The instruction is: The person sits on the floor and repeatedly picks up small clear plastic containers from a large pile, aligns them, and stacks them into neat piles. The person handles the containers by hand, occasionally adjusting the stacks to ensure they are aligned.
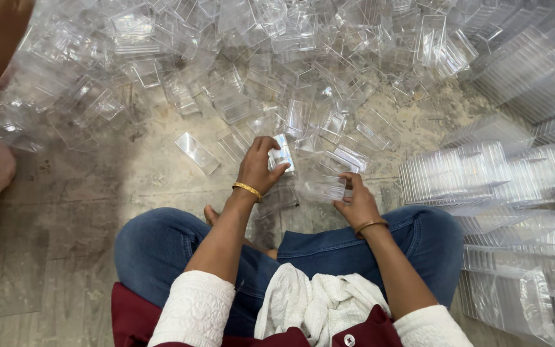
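The left hand (256, 168) pinches a small clear plastic box (282, 155) between thumb and fingers, just above the knees. The right hand (356, 204) grips another clear box (321, 187), held just beside it. Both boxes are see-through and shiny. The right one lies long side left to right. They hang over the floor (97, 199), near the big pile of clear boxes (277, 58).

A single head-worn camera looks steeply down from above a seated person's crossed legs, close over both hands (309, 186), facing forward across the concrete floor (78, 212) to the heap of clear plastic boxes (239, 64) beyond the hands
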The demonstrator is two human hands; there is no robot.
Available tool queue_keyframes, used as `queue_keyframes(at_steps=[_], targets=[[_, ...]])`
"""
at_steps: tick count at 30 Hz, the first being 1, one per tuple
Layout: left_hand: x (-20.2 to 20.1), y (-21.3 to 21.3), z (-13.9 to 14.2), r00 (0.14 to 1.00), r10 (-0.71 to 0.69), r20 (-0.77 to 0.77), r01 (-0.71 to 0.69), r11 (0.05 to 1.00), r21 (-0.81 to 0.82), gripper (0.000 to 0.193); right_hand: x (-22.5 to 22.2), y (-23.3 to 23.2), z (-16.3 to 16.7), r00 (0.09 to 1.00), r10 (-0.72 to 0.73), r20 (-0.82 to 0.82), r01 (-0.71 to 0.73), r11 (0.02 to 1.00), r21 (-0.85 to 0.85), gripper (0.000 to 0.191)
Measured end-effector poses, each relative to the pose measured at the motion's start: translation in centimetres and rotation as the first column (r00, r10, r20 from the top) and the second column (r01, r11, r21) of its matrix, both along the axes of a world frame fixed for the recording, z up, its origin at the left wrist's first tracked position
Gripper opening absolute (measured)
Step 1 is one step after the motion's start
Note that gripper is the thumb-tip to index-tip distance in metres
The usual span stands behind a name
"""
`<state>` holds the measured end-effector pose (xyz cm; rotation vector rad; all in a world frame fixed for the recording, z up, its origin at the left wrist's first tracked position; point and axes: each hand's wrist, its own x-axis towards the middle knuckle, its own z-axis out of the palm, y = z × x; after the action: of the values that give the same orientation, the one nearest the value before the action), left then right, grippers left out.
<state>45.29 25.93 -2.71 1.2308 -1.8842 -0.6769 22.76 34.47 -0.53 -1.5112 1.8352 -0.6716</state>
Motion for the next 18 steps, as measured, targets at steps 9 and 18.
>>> queue_keyframes(at_steps=[9,18], targets=[[-0.8,0.8,1.1,0.935,-0.311,-0.168,0.343,0.915,0.215,0.093,-1.7,1.2,-2.3,0.985,0.132,0.11,-0.09,0.941,-0.325,0.099],[0.8,-1.1,-0.3,0.96,-0.163,0.23,0.07,0.928,0.367,0.046,-19.4,4.3,9.2,0.658,-0.357,0.663,0.666,0.687,-0.292,0.059]])
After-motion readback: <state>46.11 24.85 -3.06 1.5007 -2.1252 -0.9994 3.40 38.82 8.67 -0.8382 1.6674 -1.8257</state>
